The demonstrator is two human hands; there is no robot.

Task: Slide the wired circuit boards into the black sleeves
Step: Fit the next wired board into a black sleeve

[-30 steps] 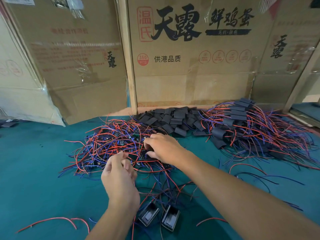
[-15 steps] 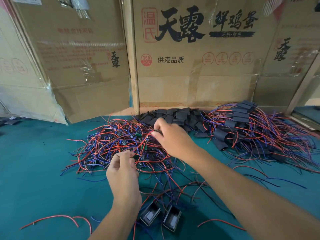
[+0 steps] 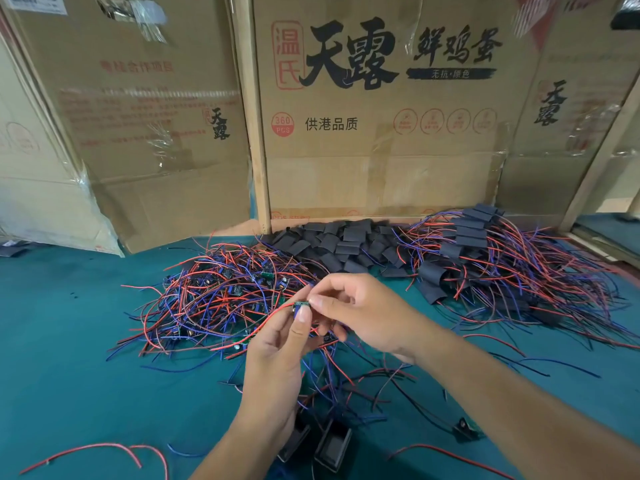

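Observation:
Above the green table, my left hand [image 3: 277, 351] pinches a small green wired circuit board [image 3: 302, 304] between thumb and fingers. Its red and blue wires trail off to the left. My right hand [image 3: 367, 313] meets it from the right, fingertips pinching the same board. I cannot tell whether a sleeve is between my fingers. A tangled heap of wired boards [image 3: 221, 299] lies behind my left hand. Loose black sleeves [image 3: 341, 242] are piled at the back centre. Boards in sleeves [image 3: 485, 261] are heaped at the right.
Two small black boxes [image 3: 332, 445] sit near the front edge under my left wrist, and a small black part [image 3: 464, 432] lies at the right. A loose red wire [image 3: 104, 448] lies front left. Cardboard cartons [image 3: 381, 150] wall off the back.
My right hand has drawn back from the far edge of the wire heap toward me. My left hand has risen to meet it, and both now hold one board between them.

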